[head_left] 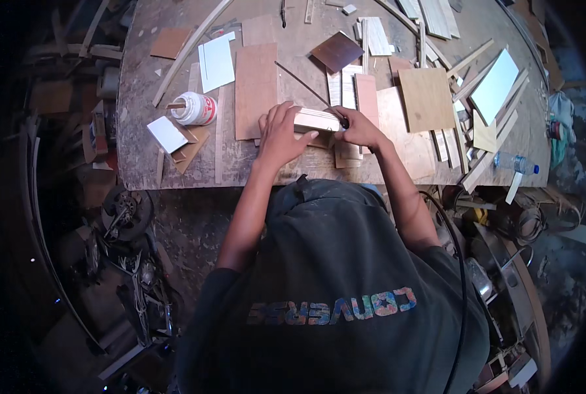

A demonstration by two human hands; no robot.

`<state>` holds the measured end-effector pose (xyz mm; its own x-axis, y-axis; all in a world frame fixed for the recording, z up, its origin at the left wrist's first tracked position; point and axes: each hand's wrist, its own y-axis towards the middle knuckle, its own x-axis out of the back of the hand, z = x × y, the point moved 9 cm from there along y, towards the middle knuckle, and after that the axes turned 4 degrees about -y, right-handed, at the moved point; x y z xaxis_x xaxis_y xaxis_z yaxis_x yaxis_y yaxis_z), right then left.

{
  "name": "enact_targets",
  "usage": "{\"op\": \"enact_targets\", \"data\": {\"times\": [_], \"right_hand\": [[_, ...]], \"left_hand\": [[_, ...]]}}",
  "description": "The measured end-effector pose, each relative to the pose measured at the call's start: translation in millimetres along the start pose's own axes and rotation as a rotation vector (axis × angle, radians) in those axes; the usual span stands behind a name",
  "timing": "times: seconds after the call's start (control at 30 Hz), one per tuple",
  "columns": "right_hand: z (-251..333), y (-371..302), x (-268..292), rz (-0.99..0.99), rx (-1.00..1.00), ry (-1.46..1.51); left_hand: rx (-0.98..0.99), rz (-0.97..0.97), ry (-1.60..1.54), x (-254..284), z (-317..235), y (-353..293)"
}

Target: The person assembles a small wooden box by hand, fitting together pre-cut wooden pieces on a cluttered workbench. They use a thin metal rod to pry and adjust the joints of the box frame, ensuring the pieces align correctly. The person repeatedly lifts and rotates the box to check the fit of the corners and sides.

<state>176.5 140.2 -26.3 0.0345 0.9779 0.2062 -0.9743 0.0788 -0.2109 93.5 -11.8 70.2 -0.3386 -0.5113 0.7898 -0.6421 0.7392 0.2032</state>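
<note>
A pale, stacked wooden block (316, 121) lies near the front edge of the workbench. My left hand (282, 136) is closed over its left end, with the thumb along the near side. At the block's right end my right hand (361, 133) is closed round a small black handle (344, 123). A long, thin dark rod (303, 85) slants up and left from that hand; whether it joins the handle I cannot tell. Just beyond my left hand lies a flat brown wood panel (255, 88).
An uncapped white bottle (203, 109) with a stick in its mouth stands left, beside a white-topped block (167, 134). Panels such as a tan board (427, 98) and loose strips crowd the right. A plastic bottle (516, 163) lies at the front right edge. A black cable (462, 276) hangs at right.
</note>
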Motion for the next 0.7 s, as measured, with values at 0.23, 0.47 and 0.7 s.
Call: {"op": "enact_targets", "data": {"times": [0.23,0.47,0.7], "right_hand": [[10,0,1,0.011,0.004,-0.101],[42,-46,23,-0.514,0.001,-0.401],[47,-55,-27,-0.309,-0.105,-0.248]], "left_hand": [[0.072,0.400,0.057,-19,14,19],[0.305,0.206,0.095,-19,47,2],[0.431,0.074,0.031,-14,42,-4]]}}
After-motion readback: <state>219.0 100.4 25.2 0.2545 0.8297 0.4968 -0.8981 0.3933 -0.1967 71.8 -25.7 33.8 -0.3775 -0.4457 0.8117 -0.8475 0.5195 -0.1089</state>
